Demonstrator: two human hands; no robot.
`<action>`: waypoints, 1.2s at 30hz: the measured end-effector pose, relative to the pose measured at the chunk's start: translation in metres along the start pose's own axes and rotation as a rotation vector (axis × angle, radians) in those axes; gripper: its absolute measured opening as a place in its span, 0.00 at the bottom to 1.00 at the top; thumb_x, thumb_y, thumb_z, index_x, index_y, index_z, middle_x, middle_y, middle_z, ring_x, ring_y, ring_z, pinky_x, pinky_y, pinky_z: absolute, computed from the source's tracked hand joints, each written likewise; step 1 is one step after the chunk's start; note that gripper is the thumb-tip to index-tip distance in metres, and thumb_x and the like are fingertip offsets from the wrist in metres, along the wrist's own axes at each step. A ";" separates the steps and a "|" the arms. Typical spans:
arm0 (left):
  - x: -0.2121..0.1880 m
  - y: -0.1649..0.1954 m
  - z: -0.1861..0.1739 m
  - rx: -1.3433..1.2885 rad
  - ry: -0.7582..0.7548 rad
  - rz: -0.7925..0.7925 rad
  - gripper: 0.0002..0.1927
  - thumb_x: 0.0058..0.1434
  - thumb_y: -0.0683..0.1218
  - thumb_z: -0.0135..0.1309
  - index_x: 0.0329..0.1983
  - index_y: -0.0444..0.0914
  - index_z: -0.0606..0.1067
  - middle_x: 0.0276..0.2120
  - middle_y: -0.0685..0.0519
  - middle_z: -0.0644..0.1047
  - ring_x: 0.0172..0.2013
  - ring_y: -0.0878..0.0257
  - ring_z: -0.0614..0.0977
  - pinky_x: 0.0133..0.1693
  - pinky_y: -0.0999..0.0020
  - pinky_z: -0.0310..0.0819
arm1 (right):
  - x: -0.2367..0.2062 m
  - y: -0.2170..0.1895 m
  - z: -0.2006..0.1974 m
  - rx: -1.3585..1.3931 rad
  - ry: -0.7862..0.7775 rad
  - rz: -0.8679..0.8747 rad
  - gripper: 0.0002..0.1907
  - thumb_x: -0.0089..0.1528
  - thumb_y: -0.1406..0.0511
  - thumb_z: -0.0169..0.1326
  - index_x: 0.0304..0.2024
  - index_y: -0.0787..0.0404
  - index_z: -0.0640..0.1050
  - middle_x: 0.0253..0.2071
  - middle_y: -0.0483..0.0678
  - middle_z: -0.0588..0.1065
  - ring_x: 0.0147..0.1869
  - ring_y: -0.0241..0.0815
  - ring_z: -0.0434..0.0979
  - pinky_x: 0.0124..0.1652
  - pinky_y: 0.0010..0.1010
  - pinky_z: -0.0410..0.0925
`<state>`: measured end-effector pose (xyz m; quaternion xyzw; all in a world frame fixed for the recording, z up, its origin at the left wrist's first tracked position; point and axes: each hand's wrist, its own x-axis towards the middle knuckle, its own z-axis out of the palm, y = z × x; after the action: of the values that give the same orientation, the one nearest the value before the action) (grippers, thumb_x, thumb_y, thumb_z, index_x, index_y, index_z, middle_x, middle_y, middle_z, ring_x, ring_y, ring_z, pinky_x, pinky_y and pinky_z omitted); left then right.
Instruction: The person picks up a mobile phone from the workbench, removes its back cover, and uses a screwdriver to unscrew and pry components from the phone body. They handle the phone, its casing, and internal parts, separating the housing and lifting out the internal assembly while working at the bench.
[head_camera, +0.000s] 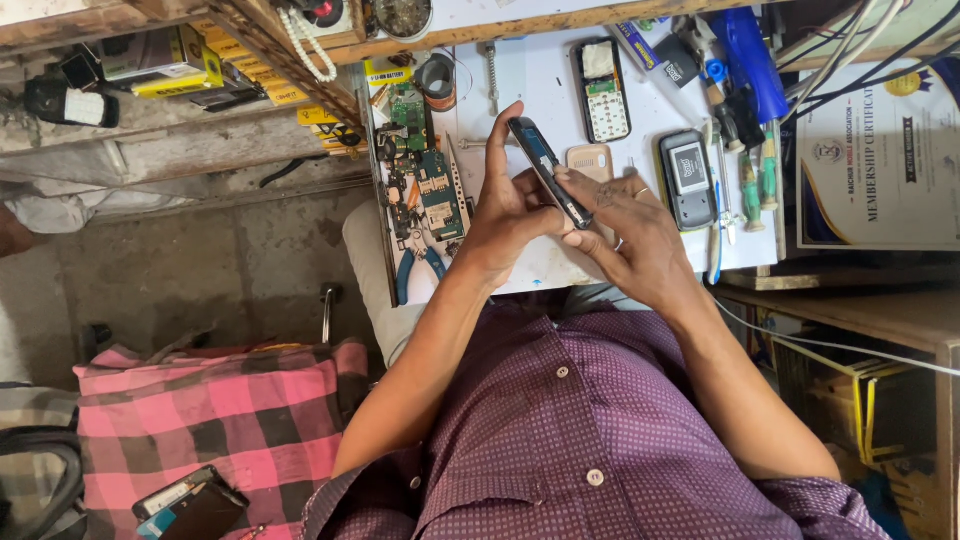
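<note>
Both of my hands hold a small dark mobile phone (543, 168) edge-on above a white work mat (530, 90). My left hand (505, 215) grips the phone from the left, one finger raised along its upper end. My right hand (632, 232), with rings on two fingers, pinches the lower end from the right. A beige phone part (590, 158) lies on the mat just behind the held phone.
On the mat lie an opened phone with bare keypad (603, 90), a grey phone (686, 175), circuit boards (425, 170), blue-handled pliers (418, 268) and screwdrivers (750, 185). A framed certificate (880, 150) stands right. A pink checked cloth (210, 420) bearing another phone (190, 505) is at lower left.
</note>
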<state>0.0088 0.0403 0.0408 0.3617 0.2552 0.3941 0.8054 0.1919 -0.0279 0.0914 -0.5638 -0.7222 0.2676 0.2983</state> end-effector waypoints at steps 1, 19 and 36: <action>0.001 -0.001 0.000 -0.010 0.022 0.012 0.57 0.54 0.27 0.53 0.80 0.54 0.43 0.43 0.46 0.78 0.40 0.64 0.79 0.45 0.69 0.76 | -0.001 -0.001 0.001 0.046 0.005 0.007 0.29 0.64 0.58 0.60 0.66 0.60 0.74 0.67 0.52 0.74 0.71 0.53 0.74 0.66 0.41 0.64; 0.003 -0.009 0.002 -0.077 0.110 0.162 0.45 0.56 0.26 0.55 0.73 0.42 0.52 0.56 0.37 0.75 0.53 0.56 0.81 0.55 0.60 0.80 | -0.003 -0.007 0.008 0.235 0.104 0.170 0.22 0.65 0.62 0.59 0.60 0.61 0.78 0.62 0.53 0.78 0.51 0.45 0.81 0.51 0.34 0.70; 0.004 -0.009 -0.006 -0.078 0.189 0.098 0.31 0.65 0.32 0.52 0.70 0.39 0.60 0.59 0.37 0.76 0.53 0.56 0.82 0.52 0.63 0.81 | -0.007 -0.001 0.013 0.376 0.120 0.134 0.19 0.66 0.66 0.60 0.59 0.63 0.79 0.61 0.56 0.75 0.64 0.45 0.75 0.60 0.33 0.67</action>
<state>0.0108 0.0426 0.0296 0.3032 0.2964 0.4752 0.7710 0.1829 -0.0355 0.0820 -0.5600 -0.6014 0.3826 0.4223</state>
